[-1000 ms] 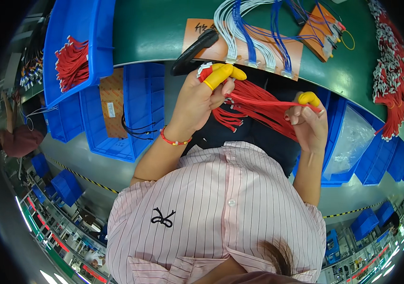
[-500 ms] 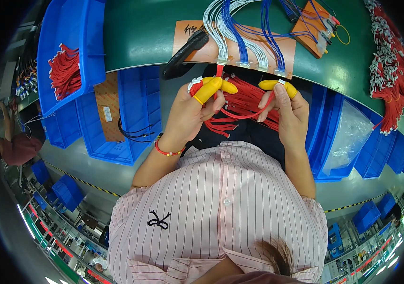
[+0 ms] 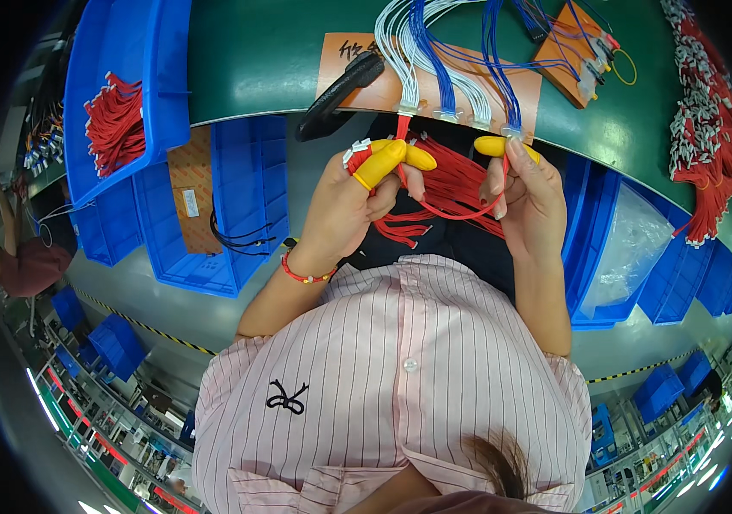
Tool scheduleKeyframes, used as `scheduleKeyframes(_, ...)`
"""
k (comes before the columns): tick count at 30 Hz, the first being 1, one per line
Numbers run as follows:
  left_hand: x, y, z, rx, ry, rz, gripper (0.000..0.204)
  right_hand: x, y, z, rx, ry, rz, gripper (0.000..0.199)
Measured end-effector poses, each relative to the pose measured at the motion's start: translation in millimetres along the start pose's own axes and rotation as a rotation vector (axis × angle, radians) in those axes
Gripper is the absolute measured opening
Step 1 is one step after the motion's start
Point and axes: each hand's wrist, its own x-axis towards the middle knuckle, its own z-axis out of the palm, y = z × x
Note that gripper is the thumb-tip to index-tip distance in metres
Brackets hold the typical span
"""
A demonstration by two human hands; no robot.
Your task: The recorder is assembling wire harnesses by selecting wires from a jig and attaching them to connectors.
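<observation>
At the edge of a green bench (image 3: pixel 271 73), one red cable (image 3: pixel 454 214) is looped between two hands, its ends raised beneath white wires (image 3: pixel 394 56) and blue wires (image 3: pixel 509 98). White-tipped red leads (image 3: pixel 360 160) are also clasped in the left hand (image 3: pixel 353 201); the right hand's (image 3: pixel 535 197) grip is pinched on the cable.

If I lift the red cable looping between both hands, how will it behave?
The cable is probably floppy, since it sags between the left hand and right hand. It looks thin, so likely light.
</observation>
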Motion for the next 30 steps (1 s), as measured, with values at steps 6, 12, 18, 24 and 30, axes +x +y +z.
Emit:
scheduleKeyframes(6, 5.3, 4.9, 1.2, -0.087, 0.079, 0.018, 0.033, 1.9, 4.6, -3.0, 0.065, -0.024, -0.009, 0.039)
scheduleKeyframes(12, 10.9, 14.6, 6.4, -0.078, 0.050, 0.030, 0.033, -10.9, 1.8, -8.5, -0.301, 0.074, -0.089, 0.037)
scheduleKeyframes(18, 21.8, 15.4, 13.7, -0.088, -0.013, -0.042, 0.037, -4.0, 13.9, 0.4, -0.160, -0.015, -0.119, 0.032)
scheduleKeyframes(24, 19.0, 6.4, 11.6, -0.078, -0.007, 0.020, 0.034, 2.9, 14.0, 6.2, -0.185, -0.025, -0.153, 0.031)
scheduleKeyframes(30, 1.5, -0.5, 14.6, 0.000, 0.061, 0.143, 0.035, -23.2, -4.6, -9.6, -0.413, -0.314, -0.115, 0.019)
